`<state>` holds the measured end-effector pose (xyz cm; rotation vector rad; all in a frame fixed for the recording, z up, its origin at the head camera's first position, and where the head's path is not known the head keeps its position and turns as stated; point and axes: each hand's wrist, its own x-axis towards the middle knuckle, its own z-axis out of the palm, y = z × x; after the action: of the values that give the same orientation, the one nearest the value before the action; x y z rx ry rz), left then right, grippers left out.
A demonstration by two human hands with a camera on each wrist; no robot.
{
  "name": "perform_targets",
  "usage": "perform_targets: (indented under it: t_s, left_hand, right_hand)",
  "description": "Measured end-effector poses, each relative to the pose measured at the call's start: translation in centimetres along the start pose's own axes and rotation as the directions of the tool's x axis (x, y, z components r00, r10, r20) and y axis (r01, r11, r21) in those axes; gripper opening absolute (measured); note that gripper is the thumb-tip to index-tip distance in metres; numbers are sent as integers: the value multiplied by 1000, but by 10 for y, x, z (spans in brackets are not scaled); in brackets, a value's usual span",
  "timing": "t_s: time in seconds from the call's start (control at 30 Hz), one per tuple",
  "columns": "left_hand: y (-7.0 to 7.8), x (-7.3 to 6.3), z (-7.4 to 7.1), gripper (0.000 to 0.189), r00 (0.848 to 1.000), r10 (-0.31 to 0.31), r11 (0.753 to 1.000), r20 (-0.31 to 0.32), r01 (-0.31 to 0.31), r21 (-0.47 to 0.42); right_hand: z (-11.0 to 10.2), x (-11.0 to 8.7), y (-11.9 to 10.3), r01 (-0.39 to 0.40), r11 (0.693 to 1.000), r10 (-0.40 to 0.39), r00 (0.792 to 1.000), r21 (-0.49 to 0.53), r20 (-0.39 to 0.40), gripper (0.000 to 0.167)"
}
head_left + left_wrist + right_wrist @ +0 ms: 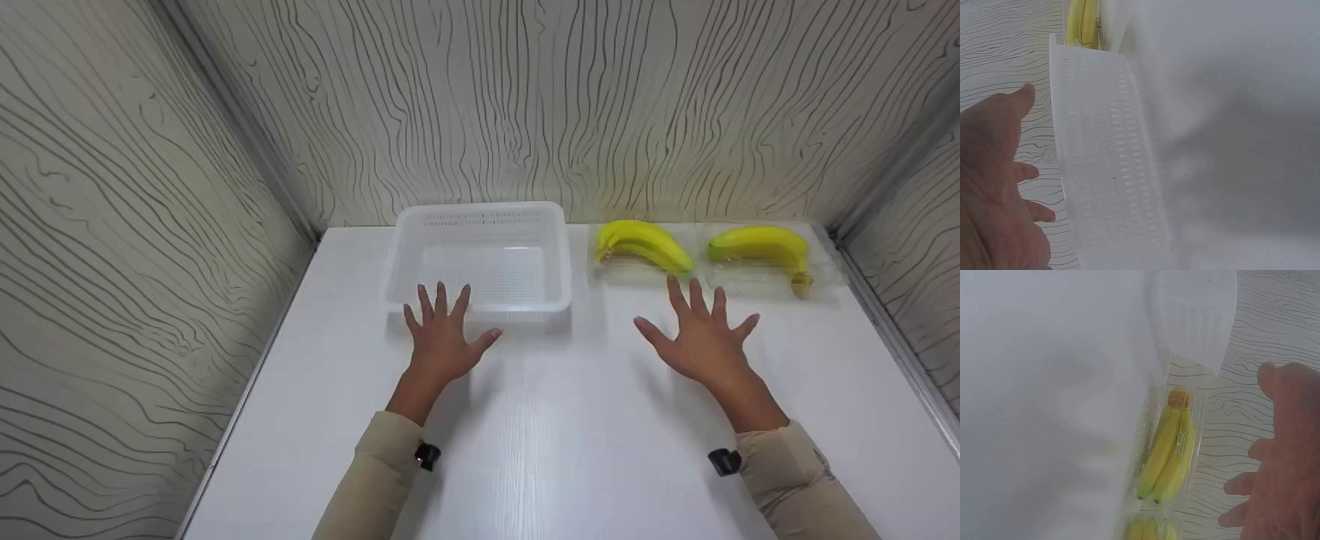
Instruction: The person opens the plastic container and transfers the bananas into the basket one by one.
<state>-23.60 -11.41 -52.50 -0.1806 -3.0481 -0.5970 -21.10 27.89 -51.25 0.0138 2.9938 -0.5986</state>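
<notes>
My left hand point(440, 341) hovers with spread fingers at the near edge of a white plastic basket point(559, 289), holding nothing. The basket's slotted side wall point(1109, 152) fills the middle of the left wrist view, apart from the thumb. My right hand point(705, 341) is spread too, above the table in front of two clear plastic boxes with bananas. The left bunch of bananas point(649, 241) lies just beyond its fingertips; the other bunch point(765, 244) lies farther right. In the right wrist view, bananas point(1168, 453) show through a clear lid, away from the fingers.
Both boxes and the basket stand along the back of the white table point(525, 435). Wood-grain panels rise behind point(480, 105) and at both sides. A dark wrist device point(427, 455) sits on the left sleeve, another device point(724, 461) on the right one.
</notes>
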Motion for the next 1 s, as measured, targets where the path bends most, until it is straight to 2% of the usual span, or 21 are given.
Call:
perform_targets:
  t_s: [0.27,0.4,0.5,0.6,0.7,0.83,0.93,1.0]
  left_hand:
    - [-6,-4,8,86,999,-5,997,-32,3,-72]
    - [-8,-7,10,82,997,20,993,-80,-29,-111]
    - [-10,-12,15,73,984,66,986,-166,-90,-142]
    - [-14,-19,22,61,962,117,976,-246,-158,-152]
    - [-18,-27,30,50,949,136,969,-283,-188,-163]
    - [-20,-35,38,41,947,130,962,-292,-193,-195]
    - [-23,-39,43,37,949,141,956,-283,-205,-209]
    - [-25,-42,46,35,953,139,955,-270,-201,-218]
  right_hand:
    - [-1,-2,9,-7,1000,7,1000,7,-9,106]
    - [-2,-1,19,-13,999,14,999,32,-35,104]
    - [-4,5,32,-21,997,26,997,78,-66,101]
    - [-6,13,50,-22,988,42,991,154,-126,97]
    - [-11,21,70,-17,976,68,971,217,-228,90]
    - [-26,35,99,-34,964,135,917,265,-376,78]
    - [-39,46,123,-60,948,196,884,314,-424,74]
    - [-47,54,137,-78,935,226,883,345,-412,76]
